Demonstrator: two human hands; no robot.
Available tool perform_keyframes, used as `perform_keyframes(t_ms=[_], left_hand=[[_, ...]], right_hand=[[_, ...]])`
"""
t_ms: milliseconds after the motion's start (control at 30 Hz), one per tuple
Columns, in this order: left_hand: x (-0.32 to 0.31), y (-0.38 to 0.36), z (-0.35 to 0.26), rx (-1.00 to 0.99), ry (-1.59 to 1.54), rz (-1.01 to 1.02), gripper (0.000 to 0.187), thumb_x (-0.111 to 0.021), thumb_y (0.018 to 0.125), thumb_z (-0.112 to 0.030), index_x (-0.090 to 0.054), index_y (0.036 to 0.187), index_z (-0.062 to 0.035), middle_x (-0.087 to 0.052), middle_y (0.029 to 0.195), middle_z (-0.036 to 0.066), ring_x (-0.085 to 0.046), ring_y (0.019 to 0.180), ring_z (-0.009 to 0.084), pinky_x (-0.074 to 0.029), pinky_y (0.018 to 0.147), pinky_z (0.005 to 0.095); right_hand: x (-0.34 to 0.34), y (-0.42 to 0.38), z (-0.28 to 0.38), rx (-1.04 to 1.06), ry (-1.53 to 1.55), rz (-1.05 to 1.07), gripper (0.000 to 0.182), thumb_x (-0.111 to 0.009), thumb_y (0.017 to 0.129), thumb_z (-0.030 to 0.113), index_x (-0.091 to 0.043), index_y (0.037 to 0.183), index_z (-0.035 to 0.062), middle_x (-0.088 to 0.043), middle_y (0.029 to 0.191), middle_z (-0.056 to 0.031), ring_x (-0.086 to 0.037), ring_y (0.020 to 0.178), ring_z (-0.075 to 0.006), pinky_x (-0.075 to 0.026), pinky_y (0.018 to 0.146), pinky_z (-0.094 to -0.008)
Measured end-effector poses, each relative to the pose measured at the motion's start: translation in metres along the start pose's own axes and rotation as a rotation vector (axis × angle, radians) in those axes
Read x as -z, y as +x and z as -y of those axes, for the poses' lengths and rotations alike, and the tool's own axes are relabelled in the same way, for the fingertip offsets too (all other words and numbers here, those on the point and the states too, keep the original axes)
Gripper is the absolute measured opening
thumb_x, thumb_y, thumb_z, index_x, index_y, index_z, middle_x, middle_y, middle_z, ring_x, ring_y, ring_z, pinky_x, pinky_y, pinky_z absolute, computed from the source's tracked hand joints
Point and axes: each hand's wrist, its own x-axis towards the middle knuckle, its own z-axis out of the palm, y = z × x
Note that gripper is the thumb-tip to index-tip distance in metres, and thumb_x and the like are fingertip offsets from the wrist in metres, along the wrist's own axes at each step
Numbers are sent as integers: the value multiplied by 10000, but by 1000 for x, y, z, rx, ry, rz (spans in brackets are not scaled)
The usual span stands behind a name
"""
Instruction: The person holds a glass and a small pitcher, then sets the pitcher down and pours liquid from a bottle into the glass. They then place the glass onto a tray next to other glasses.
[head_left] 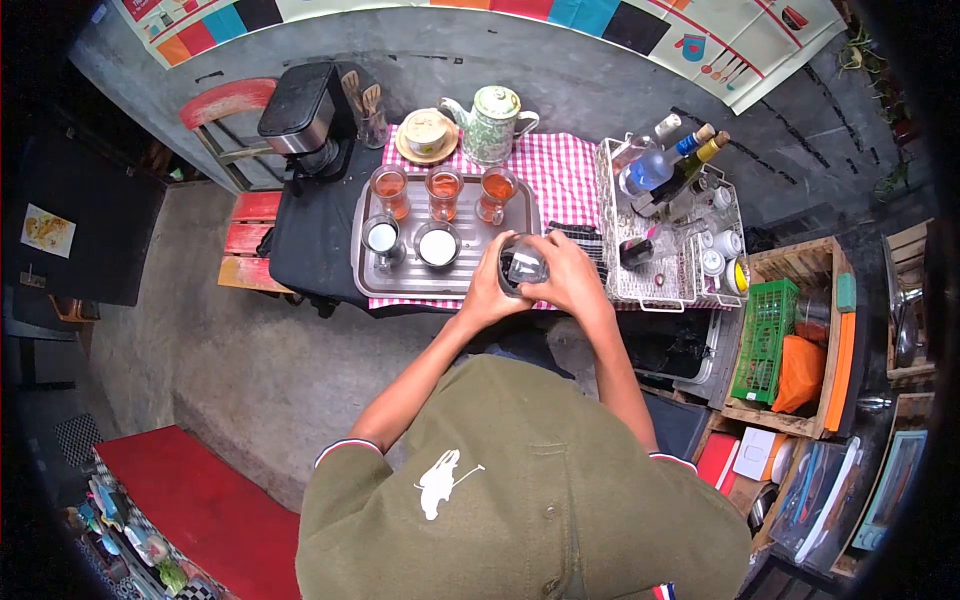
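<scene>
Both my left hand [487, 287] and my right hand [572, 274] are wrapped around a transparent drinking glass [525, 264], one from each side, over the front right corner of the brown-grey serving tray [372, 284]. Dark tones show through the glass. On the tray's back row stand three glass mugs of reddish drink, a left one [390, 194], a middle one [443, 195] and a right one [495, 196]. In front of them are a glass with white contents [382, 238] and another white-filled glass [438, 246], the latter nearest my left hand.
Behind the tray are a green speckled teapot [492, 130] and a lidded bowl on a saucer [427, 135]. A white wire basket [655, 290] of bottles and jars stands right of my right hand. At left is a coffee maker [300, 115]; a wooden crate [838, 300] sits at right.
</scene>
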Motion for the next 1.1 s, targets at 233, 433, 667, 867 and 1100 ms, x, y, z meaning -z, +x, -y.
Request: perform_keyframes(t_ms=[233, 433, 667, 867, 1100], left_hand=[[0, 2, 0, 30, -7, 15, 1093, -899, 538, -194, -347, 1455, 30, -522, 1389, 194, -513, 1315, 303, -402, 1119, 416], [1, 2, 1, 37, -11, 15, 1112, -910, 526, -197, -348, 1459, 25, -521, 1390, 190, -511, 1315, 295, -404, 1120, 413], [5, 3, -2, 35, -14, 31, 1093, -893, 542, -198, -342, 1462, 15, -521, 1380, 183, -518, 1300, 295, -415, 1104, 414], [4, 6, -1, 28, -13, 42, 1090, -886, 532, -182, -345, 1458, 11, -528, 1372, 178, -529, 1290, 294, -421, 1094, 414], [2, 8, 1, 28, -22, 27, 1107, -893, 516, -170, -340, 1459, 12, -532, 1369, 180, -534, 1288, 300, -426, 1092, 413]], right_hand=[[4, 2, 2, -28, -1, 25, 692, -805, 601, 264, -627, 1257, 140, -580, 1011, -151, -630, 989, -367, -538, 847, -473], [4, 3, 4, -30, -5, 28, 705, -800, 592, 270, -623, 1262, 141, -568, 997, -155, -629, 976, -370, -539, 837, -478], [1, 6, 2, -7, -15, 30, 728, -800, 581, 277, -620, 1277, 159, -559, 984, -159, -632, 955, -373, -541, 828, -479], [5, 9, 3, -23, -59, 63, 738, -814, 572, 299, -633, 1273, 157, -584, 1035, -168, -649, 968, -383, -552, 842, -477], [9, 17, 6, -39, -114, 110, 741, -840, 553, 307, -648, 1248, 136, -599, 1063, -173, -657, 991, -387, -559, 849, -479]])
